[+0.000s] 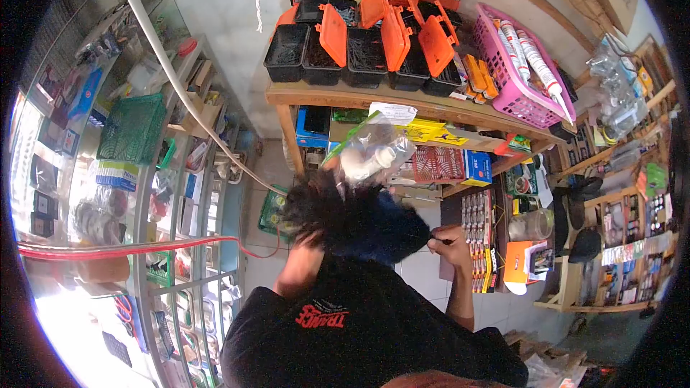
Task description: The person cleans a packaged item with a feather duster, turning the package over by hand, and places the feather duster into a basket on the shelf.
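A dark feather duster [359, 219], smeared by motion, spreads across the middle of the view in front of my body. My right hand [450, 241] is closed on the thin end of its handle, at the right. My left forearm [300, 266] reaches up behind the feathers. Only a bit of my left hand [330, 164] shows, at the near left edge of a clear plastic bag [394, 145] with a green edge. White rounded pieces [366, 162] lie inside the bag. It hangs tilted before the wooden shelf, and most of my left hand's grip is hidden.
On the wooden shelf [345, 91] stand several black bins [287, 54] with orange lids and a pink basket [517, 97] of sealant tubes. A stocked rack [154, 172] runs along the left. A red cable [144, 246] and a white cable [165, 57] cross there.
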The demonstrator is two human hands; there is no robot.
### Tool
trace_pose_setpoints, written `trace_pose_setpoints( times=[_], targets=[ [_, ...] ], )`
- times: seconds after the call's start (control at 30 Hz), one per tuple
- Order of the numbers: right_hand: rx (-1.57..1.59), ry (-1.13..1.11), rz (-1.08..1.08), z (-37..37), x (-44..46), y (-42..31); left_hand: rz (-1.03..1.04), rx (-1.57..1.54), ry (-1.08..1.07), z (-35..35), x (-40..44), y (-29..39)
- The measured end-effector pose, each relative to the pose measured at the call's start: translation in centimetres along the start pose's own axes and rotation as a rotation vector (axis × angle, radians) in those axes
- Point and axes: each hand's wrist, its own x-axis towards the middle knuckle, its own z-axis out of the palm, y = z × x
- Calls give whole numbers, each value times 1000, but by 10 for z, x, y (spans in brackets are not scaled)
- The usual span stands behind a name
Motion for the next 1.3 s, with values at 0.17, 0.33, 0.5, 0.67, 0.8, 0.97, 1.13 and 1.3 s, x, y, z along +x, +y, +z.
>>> trace_pose_setpoints(
  times=[0.17, 0.33, 0.5, 0.67, 0.8, 0.97, 1.13, 1.3],
  targets=[
    [181, 232, 169, 4, -11, 13, -213, -318, -31, 1, 1, 25],
    [-1, -9, 37, 6, -1, -8, -176, -424, -66, 1, 0, 11],
    [43, 138, 164, 12, -12, 5, -205, -529, -85, -2, -3, 3],
    [-26, -59, 42, 19, 1, -22, -225, -634, -108, -2, -4, -4],
    [97, 212, 218, 17, -15, 6, -263, -792, -124, -4, -3, -12],
    [-93, 13, 42, 13, -7, -23, -306, -1066, -129, -7, 3, -28],
    [42, 247, 323, 9, -20, -17, -390, -1456, -195, -18, 9, -42],
    [-144, 78, 185, 4, -18, -28, -397, -1496, -26, -15, 15, -14]
  ],
)
